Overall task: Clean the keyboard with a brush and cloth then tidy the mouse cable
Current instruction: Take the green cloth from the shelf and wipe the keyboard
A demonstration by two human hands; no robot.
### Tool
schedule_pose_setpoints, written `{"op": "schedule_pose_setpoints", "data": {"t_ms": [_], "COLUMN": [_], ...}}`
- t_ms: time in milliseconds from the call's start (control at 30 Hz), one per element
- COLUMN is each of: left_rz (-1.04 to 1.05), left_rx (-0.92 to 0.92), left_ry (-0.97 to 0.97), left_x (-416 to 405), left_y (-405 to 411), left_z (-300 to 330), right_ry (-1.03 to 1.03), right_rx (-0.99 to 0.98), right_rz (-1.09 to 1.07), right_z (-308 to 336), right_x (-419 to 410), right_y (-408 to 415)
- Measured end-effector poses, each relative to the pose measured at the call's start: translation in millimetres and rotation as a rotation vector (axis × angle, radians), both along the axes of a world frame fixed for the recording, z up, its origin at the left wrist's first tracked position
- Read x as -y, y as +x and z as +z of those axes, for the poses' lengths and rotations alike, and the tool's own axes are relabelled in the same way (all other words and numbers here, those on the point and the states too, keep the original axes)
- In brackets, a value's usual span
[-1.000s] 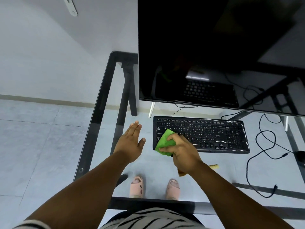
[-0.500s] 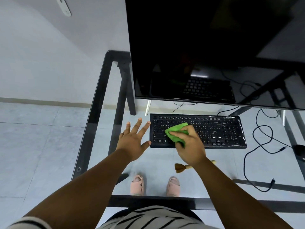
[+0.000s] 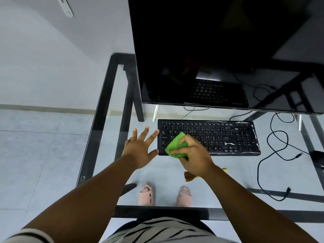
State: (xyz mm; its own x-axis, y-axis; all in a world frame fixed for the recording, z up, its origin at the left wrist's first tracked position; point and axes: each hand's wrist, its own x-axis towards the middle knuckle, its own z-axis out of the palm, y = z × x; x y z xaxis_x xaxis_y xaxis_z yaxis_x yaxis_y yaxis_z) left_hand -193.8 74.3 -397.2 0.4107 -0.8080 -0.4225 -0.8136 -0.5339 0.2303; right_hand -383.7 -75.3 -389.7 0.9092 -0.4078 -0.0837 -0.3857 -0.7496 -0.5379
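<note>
The fingers of the right hand are curled round a bunched green cloth, pressing it on the near left corner of the keyboard. The fingers of the left hand are straight and spread, holding nothing; the forefinger tip and thumb tip lie against or just beside the keyboard's left edge, and whether they touch it cannot be told.

By size, the glass desk with its dark frame carries everything. On its far side stands a large black monitor, switched off, its dark screen mirroring the keyboard. The black keyboard lies just in front of the monitor, parallel to the screen, with glossy plastic film over its right part.

To the right of the keyboard a black mouse cable runs in loose loops over the glass, its plug end lying near the desk's front right. At the far right edge a black mouse is partly cut off by the frame.

The cloth covers the lower left keys. Near the right wrist, on the glass in front of the keyboard, lies a small brush with brown bristles, its pale handle mostly hidden by the forearm.

Through the glass two feet in pink slippers show on the tiled floor.
</note>
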Motion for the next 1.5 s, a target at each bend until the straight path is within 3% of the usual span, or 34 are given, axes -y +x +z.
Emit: {"op": "schedule_pose_setpoints", "data": {"t_ms": [200,433,700,933,1167,1267,1400,1500], "left_rz": [0.001,0.006,0.083,-0.05,-0.052,-0.015,0.026,0.067], "left_rx": [-0.001,-0.019,-0.014,0.01,-0.002,0.003,-0.007,-0.029], "left_ry": [0.021,0.013,-0.06,-0.283,-0.226,-0.207,-0.201,-0.202], "left_x": [0.2,0.2,-0.2,12.0,18.7,21.8,26.5,25.9], "left_y": [0.5,1.2,-8.1,-38.8,-51.1,-58.3,-65.4,-64.2], "left_z": [-0.3,-0.5,0.4,-4.9,-15.9,-15.0,-12.1,-9.9], "right_ry": [-0.058,-0.128,-0.063,-0.058,-0.067,-0.035,-0.017,-0.057], "right_rx": [0.037,-0.068,0.086,0.035,0.104,0.157,-0.001,-0.024], "right_rz": [-0.093,0.024,-0.361,-0.166,-0.422,-0.337,-0.046,-0.038], "right_z": [0.2,6.9,0.1,-4.8,-4.6,-6.8,-2.3,1.9], "right_x": [3.9,-4.3,17.1,20.9,46.1,36.9,28.6,46.1], "right_y": [-11.5,-6.4,-43.1,-47.9,-76.4,-60.8,-53.4,-69.2]}}
